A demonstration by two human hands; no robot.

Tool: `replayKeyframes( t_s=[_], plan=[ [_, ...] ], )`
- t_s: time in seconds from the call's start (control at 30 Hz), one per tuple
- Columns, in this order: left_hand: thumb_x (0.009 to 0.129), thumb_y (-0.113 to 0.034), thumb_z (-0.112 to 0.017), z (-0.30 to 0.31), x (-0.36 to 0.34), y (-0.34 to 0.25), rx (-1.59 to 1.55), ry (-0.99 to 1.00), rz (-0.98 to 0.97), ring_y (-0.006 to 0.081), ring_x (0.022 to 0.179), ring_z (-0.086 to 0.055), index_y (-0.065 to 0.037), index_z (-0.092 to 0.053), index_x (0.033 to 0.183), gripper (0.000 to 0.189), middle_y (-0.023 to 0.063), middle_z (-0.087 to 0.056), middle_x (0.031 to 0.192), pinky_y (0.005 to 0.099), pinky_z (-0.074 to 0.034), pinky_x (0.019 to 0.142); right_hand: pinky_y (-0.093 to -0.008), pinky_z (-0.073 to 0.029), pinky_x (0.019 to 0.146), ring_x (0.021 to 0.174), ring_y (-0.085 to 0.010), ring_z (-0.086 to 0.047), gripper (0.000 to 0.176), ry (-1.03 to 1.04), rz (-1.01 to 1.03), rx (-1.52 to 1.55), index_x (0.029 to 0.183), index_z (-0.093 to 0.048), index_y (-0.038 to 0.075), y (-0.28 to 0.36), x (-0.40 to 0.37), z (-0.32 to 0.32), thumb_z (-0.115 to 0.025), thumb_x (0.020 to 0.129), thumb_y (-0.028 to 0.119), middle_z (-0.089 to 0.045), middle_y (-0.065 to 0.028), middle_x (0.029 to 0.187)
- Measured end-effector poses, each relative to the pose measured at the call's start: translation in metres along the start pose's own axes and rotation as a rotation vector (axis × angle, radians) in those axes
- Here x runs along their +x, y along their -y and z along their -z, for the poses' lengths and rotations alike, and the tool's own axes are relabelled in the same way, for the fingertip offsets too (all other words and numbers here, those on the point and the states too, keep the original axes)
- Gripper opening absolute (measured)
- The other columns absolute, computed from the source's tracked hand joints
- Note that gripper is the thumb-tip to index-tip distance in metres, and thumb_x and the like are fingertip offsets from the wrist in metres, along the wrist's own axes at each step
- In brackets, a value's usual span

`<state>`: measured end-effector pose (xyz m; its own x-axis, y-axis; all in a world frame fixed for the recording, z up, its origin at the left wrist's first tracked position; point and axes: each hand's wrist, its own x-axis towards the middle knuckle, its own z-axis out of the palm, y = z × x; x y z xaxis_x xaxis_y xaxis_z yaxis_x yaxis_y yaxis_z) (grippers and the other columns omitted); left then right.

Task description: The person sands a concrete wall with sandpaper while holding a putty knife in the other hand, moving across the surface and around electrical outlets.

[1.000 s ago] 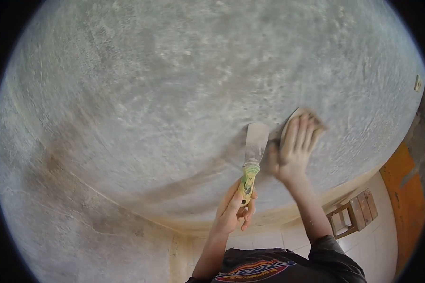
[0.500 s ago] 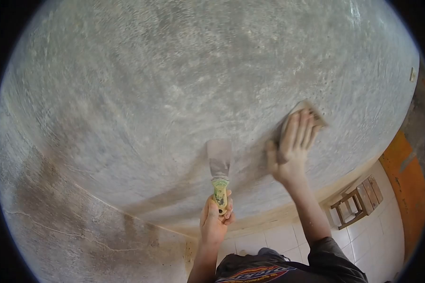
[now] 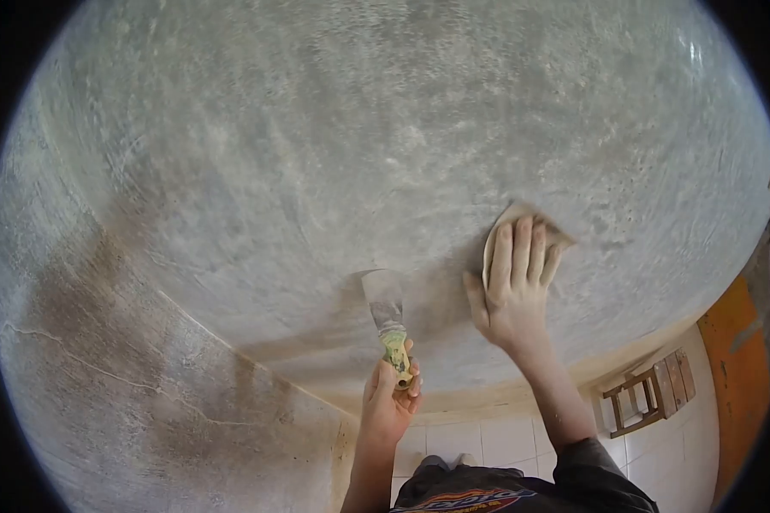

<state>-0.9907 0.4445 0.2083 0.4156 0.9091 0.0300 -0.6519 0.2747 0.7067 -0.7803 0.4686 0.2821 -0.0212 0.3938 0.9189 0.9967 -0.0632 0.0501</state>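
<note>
My left hand [image 3: 391,398] is closed around the yellow-green handle of a putty knife [image 3: 385,301], its wide metal blade pointing up in front of the wall. To the right, my right hand [image 3: 515,299] presses a sheet of sandpaper [image 3: 498,229] flat against the grey plastered wall [image 3: 316,154]. Its fingers lie stretched over the sheet, with the thumb out to the left. The sandpaper's edges show above and beside the fingers. Blotches and pale scuffs mark the wall surface.
A side wall [image 3: 145,376] with a long crack meets the main wall at a corner on the left. Below right, a small wooden stool [image 3: 650,393] stands on the white tiled floor [image 3: 506,438]. An orange panel [image 3: 740,368] is at the far right.
My right hand has slid the sandpaper left and slightly down in view. The putty knife's blade now tilts a little to the left. The view has shifted slightly.
</note>
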Motion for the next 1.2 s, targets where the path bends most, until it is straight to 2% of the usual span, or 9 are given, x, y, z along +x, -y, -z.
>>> replayKeyframes(
  t_s=[0.07, 0.17, 0.3, 0.47, 0.63, 0.8, 1.0, 1.07, 1.2],
  plan=[
    [0.100, -0.037, -0.042, 0.009, -0.004, -0.007, 0.003, 0.060, -0.026, 0.0101, 0.071, -0.048, 0.000, -0.041, 0.134, 0.050, 0.0055, -0.055, 0.097, 0.0211, -0.040, 0.051, -0.0623, -0.031, 0.089, 0.114, -0.0402, -0.045, 0.057, 0.161, 0.019, 0.086, 0.127, -0.048, -0.001, 0.020, -0.019, 0.003, -0.061, 0.080, 0.028, -0.046, -0.0238, 0.128],
    [0.101, -0.026, -0.042, 0.027, -0.008, -0.024, -0.046, 0.150, -0.049, 0.0122, 0.079, -0.052, 0.000, -0.035, 0.139, 0.047, 0.0084, -0.055, 0.104, 0.0245, -0.045, 0.057, -0.0707, -0.011, 0.102, 0.124, -0.0564, -0.031, 0.067, 0.401, 0.083, 0.212, 0.132, -0.035, -0.012, 0.031, -0.070, -0.029, -0.059, 0.085, 0.029, -0.036, -0.0378, 0.132],
    [0.101, -0.025, -0.043, 0.054, -0.010, -0.054, -0.062, 0.133, -0.107, 0.0143, 0.080, -0.050, 0.000, -0.036, 0.138, 0.045, 0.0093, -0.054, 0.106, 0.0274, -0.044, 0.061, -0.0644, -0.019, 0.103, 0.127, -0.0458, -0.035, 0.060, 0.146, -0.042, -0.028, 0.132, -0.040, -0.008, 0.050, -0.011, -0.020, -0.054, 0.085, 0.026, -0.037, -0.0321, 0.136],
    [0.100, -0.028, -0.044, 0.110, -0.010, -0.111, -0.054, 0.058, -0.198, 0.0134, 0.075, -0.048, -0.002, -0.040, 0.134, 0.042, 0.0092, -0.055, 0.105, 0.0273, -0.039, 0.062, -0.0577, -0.001, 0.113, 0.142, -0.0453, 0.000, 0.075, -0.085, -0.148, 0.035, 0.146, -0.017, -0.008, 0.098, 0.060, -0.018, -0.051, 0.088, 0.026, -0.009, -0.0304, 0.152],
    [0.099, -0.030, -0.047, 0.155, -0.008, -0.154, 0.072, 0.008, -0.236, 0.0132, 0.073, -0.048, -0.004, -0.044, 0.130, 0.040, 0.0084, -0.056, 0.104, 0.0273, -0.039, 0.061, -0.0452, -0.039, 0.089, 0.119, -0.0247, -0.048, 0.051, 0.063, 0.188, 0.112, 0.128, -0.056, 0.012, 0.218, 0.035, -0.059, -0.058, 0.078, 0.023, -0.052, -0.0112, 0.132],
    [0.097, -0.028, -0.051, 0.161, 0.005, -0.185, 0.173, -0.053, -0.259, 0.0149, 0.075, -0.052, -0.003, -0.045, 0.126, 0.039, 0.0083, -0.056, 0.104, 0.0293, -0.043, 0.062, -0.0329, -0.038, 0.076, 0.103, -0.0150, -0.053, 0.049, 0.000, 0.166, 0.210, 0.122, -0.062, 0.015, 0.241, -0.008, -0.079, -0.059, 0.074, 0.024, -0.058, 0.0000, 0.122],
    [0.098, -0.028, -0.050, 0.168, 0.014, -0.193, 0.452, 0.174, -0.157, 0.0155, 0.074, -0.055, -0.004, -0.045, 0.125, 0.036, 0.0074, -0.055, 0.095, 0.0309, -0.048, 0.063, -0.0491, -0.019, 0.108, 0.138, -0.0253, -0.033, 0.056, -0.236, -0.152, 0.027, 0.138, -0.048, 0.014, 0.225, 0.090, -0.054, -0.053, 0.086, 0.033, -0.038, -0.0105, 0.148],
    [0.099, -0.029, -0.049, 0.164, 0.016, -0.184, 0.513, 0.146, -0.174, 0.0165, 0.074, -0.056, -0.003, -0.045, 0.124, 0.036, 0.0080, -0.055, 0.095, 0.0318, -0.048, 0.064, -0.0559, -0.024, 0.102, 0.128, -0.0377, -0.039, 0.064, -0.193, -0.027, 0.007, 0.134, -0.049, 0.003, 0.224, 0.072, -0.061, -0.062, 0.079, 0.033, -0.042, -0.0210, 0.141],
    [0.101, -0.029, -0.042, 0.169, 0.024, -0.171, 0.638, 0.108, -0.195, 0.0193, 0.074, -0.056, -0.001, -0.044, 0.122, 0.035, 0.0103, -0.056, 0.093, 0.0353, -0.050, 0.069, -0.0485, -0.036, 0.083, 0.099, -0.0283, -0.053, 0.045, 0.029, -0.106, 0.097, 0.114, -0.061, 0.006, 0.246, -0.034, -0.087, -0.061, 0.075, 0.028, -0.056, -0.0149, 0.113]
  ],
)
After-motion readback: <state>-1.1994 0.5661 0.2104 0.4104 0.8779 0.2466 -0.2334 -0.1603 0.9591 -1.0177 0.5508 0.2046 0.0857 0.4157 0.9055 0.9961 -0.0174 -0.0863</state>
